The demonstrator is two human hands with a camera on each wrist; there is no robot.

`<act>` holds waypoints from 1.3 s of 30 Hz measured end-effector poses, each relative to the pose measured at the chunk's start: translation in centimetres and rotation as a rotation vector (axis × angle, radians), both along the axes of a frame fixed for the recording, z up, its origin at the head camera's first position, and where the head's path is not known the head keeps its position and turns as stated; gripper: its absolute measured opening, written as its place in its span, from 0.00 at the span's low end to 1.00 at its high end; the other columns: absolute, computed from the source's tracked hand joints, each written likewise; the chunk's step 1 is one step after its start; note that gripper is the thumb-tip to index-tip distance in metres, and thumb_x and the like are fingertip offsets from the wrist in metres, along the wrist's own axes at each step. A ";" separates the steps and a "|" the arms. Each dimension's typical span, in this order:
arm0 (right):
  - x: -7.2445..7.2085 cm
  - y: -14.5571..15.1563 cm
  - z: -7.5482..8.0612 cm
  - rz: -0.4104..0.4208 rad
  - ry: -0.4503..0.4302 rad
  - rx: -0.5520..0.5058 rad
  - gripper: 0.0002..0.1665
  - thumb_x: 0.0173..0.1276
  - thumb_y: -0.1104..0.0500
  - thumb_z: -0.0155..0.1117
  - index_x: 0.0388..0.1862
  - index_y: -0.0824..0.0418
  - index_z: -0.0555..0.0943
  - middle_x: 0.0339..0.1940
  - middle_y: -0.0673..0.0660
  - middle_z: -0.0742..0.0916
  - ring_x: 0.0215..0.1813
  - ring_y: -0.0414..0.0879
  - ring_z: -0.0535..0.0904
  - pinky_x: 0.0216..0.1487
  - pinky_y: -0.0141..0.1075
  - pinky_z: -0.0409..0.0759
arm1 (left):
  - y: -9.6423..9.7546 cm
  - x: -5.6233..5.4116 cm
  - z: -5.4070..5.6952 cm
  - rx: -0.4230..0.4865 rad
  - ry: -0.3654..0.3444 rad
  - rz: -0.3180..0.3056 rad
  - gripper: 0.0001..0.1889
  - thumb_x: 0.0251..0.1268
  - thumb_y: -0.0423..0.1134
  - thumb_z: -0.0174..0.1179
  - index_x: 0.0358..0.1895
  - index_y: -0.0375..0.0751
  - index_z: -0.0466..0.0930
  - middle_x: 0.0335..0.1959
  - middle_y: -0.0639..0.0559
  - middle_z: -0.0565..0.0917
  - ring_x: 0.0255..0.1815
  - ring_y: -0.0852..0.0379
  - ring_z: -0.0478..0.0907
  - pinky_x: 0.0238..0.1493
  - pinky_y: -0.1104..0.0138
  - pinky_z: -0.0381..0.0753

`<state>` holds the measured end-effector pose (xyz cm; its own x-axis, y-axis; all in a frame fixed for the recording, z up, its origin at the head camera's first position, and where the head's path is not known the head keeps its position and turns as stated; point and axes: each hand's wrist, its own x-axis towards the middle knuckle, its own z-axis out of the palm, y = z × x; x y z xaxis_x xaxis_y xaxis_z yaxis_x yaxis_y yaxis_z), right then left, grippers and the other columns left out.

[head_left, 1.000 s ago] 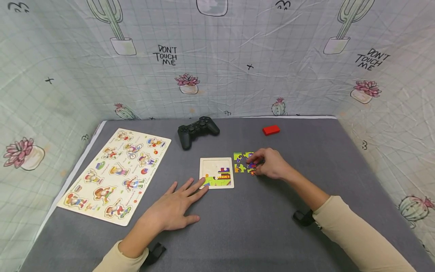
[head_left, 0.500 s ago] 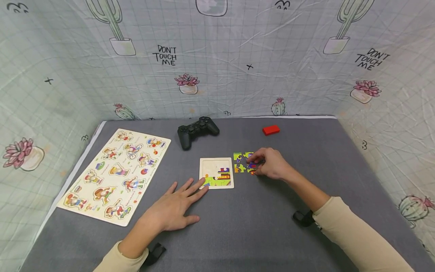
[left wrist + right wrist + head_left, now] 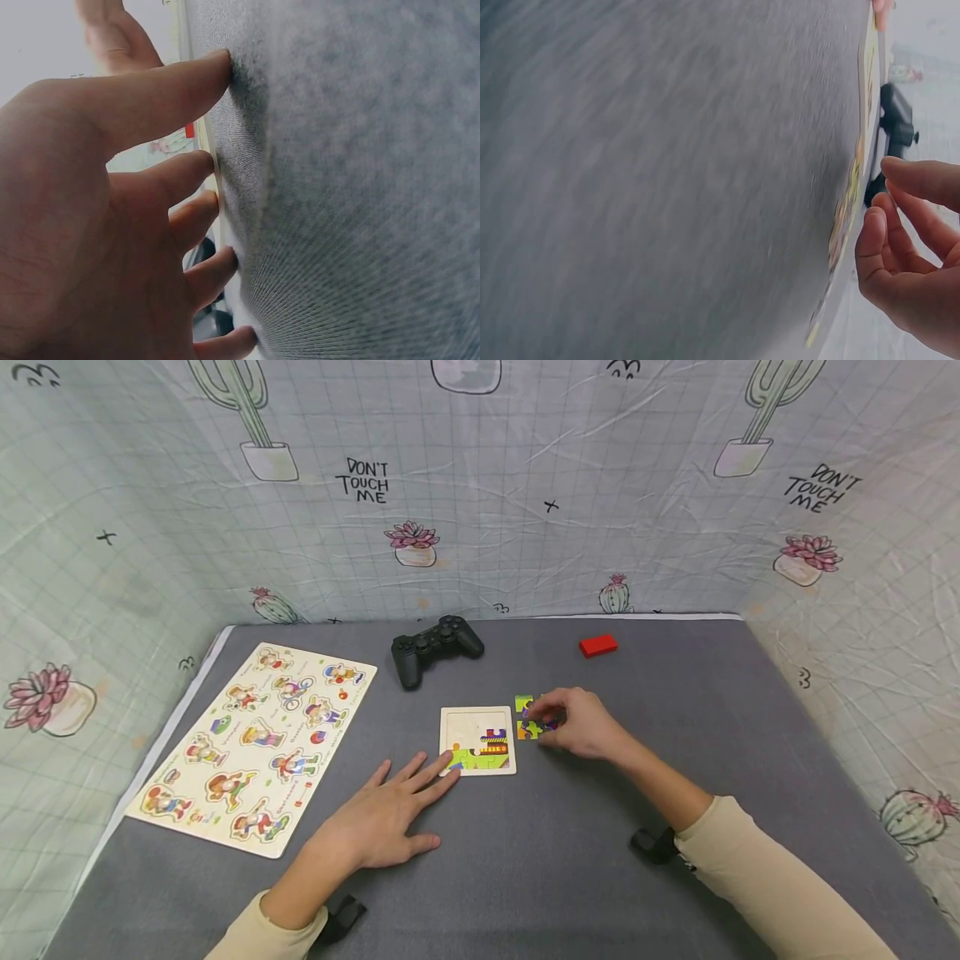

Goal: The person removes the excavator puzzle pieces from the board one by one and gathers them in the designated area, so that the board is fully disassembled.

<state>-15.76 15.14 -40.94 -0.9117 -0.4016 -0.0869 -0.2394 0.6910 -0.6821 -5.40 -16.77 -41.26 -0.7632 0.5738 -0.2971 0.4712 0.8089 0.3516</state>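
Observation:
My left hand [image 3: 390, 822] lies with fingers spread on the grey table, fingertips touching the lower left of a small square puzzle tray [image 3: 477, 711]. Inside the tray, joined green, red and purple pieces [image 3: 480, 760] fill the bottom and part of the right side. My right hand [image 3: 581, 724] hovers over loose jigsaw pieces [image 3: 524, 729] just right of the tray, thumb and fingers loosely bent and slightly apart. In the right wrist view, nothing shows between the thumb [image 3: 922, 180] and fingertips. The hand hides some of the pieces.
A black game controller [image 3: 437, 647] sits behind the tray, and a red block [image 3: 597, 646] lies at the back right. To the left lies a large picture board [image 3: 251, 764] with cartoon figures. Patterned cloth [image 3: 480, 527] hangs behind the table and at both sides.
My right hand has shifted a little to the left over the loose pieces, covering the right-hand ones more. My left hand and the tray have stayed in place.

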 end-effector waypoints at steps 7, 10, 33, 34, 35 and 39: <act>0.0 -2.4 -0.1 0.075 -0.012 -0.032 0.21 0.60 0.67 0.78 0.54 0.61 0.89 0.49 0.57 0.89 0.46 0.50 0.82 0.49 0.38 0.82 | -0.1 0.0 -0.1 -0.010 0.013 0.003 0.45 0.70 0.58 0.65 0.85 0.57 0.54 0.88 0.61 0.45 0.88 0.45 0.45 0.81 0.33 0.47; -0.1 -3.3 -0.2 0.097 -0.024 -0.022 0.21 0.59 0.66 0.79 0.53 0.60 0.89 0.48 0.55 0.89 0.47 0.50 0.82 0.50 0.37 0.82 | -0.1 0.0 -0.2 -0.016 0.017 0.002 0.45 0.70 0.58 0.65 0.85 0.58 0.54 0.88 0.61 0.45 0.88 0.45 0.46 0.81 0.33 0.47; -0.4 -5.9 -0.3 0.203 0.015 0.101 0.21 0.57 0.69 0.77 0.50 0.57 0.91 0.45 0.52 0.90 0.43 0.46 0.81 0.45 0.35 0.78 | -0.1 0.2 0.0 -0.018 0.030 0.001 0.44 0.71 0.58 0.66 0.85 0.58 0.54 0.88 0.60 0.47 0.88 0.44 0.48 0.81 0.34 0.49; -0.4 -6.0 -0.3 0.205 0.015 0.099 0.21 0.57 0.69 0.77 0.50 0.57 0.91 0.45 0.51 0.90 0.43 0.46 0.80 0.45 0.35 0.78 | -0.1 0.2 0.0 -0.018 0.029 0.002 0.44 0.70 0.58 0.66 0.85 0.58 0.54 0.88 0.60 0.46 0.88 0.44 0.47 0.81 0.34 0.49; -0.4 -6.0 -0.3 0.207 0.015 0.097 0.21 0.57 0.69 0.77 0.50 0.58 0.91 0.45 0.52 0.90 0.43 0.47 0.80 0.45 0.35 0.78 | -0.1 0.2 -0.1 -0.019 0.030 0.001 0.44 0.70 0.58 0.65 0.85 0.58 0.54 0.88 0.60 0.47 0.88 0.45 0.47 0.81 0.34 0.49; -0.3 -6.0 -0.3 0.214 0.024 0.083 0.20 0.58 0.69 0.77 0.50 0.58 0.91 0.44 0.52 0.89 0.43 0.48 0.80 0.43 0.34 0.76 | -0.1 0.1 -0.2 -0.018 0.036 -0.001 0.45 0.70 0.58 0.66 0.85 0.58 0.54 0.88 0.59 0.47 0.88 0.44 0.48 0.81 0.34 0.49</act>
